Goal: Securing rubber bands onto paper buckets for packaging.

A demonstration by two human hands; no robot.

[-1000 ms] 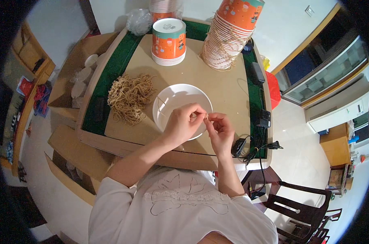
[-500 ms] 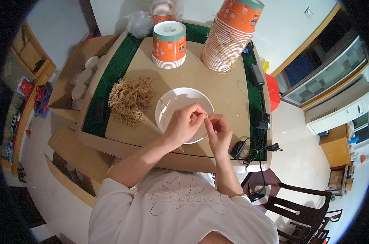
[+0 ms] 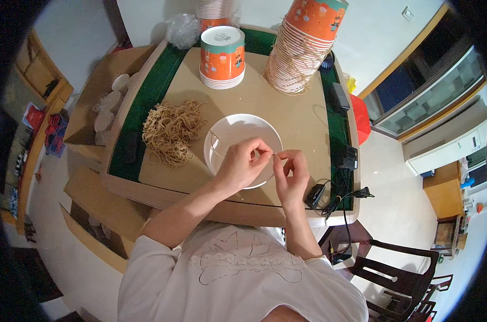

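My left hand (image 3: pixel 245 163) is closed in a pinch, with a short tan string (image 3: pixel 215 142) sticking out on its left side. My right hand (image 3: pixel 290 174) pinches too, its fingertips almost meeting the left ones; what lies between them is too small to make out. Both hands hover over the near half of a white round bowl (image 3: pixel 243 124), hiding part of it. Left of the bowl lies a tangled heap of tan string (image 3: pixel 172 131).
Orange paper buckets (image 3: pixel 222 61) stand upside down behind the bowl. A tall leaning stack of buckets (image 3: pixel 300 56), wound with string, rises at the back right. Black power adapters and cables (image 3: pixel 334 201) lie at the right edge. An open cardboard box (image 3: pixel 93 115) stands left of the table.
My right hand has shifted slightly right, and a narrow gap shows between the two hands' fingertips. The left hand has hardly moved.
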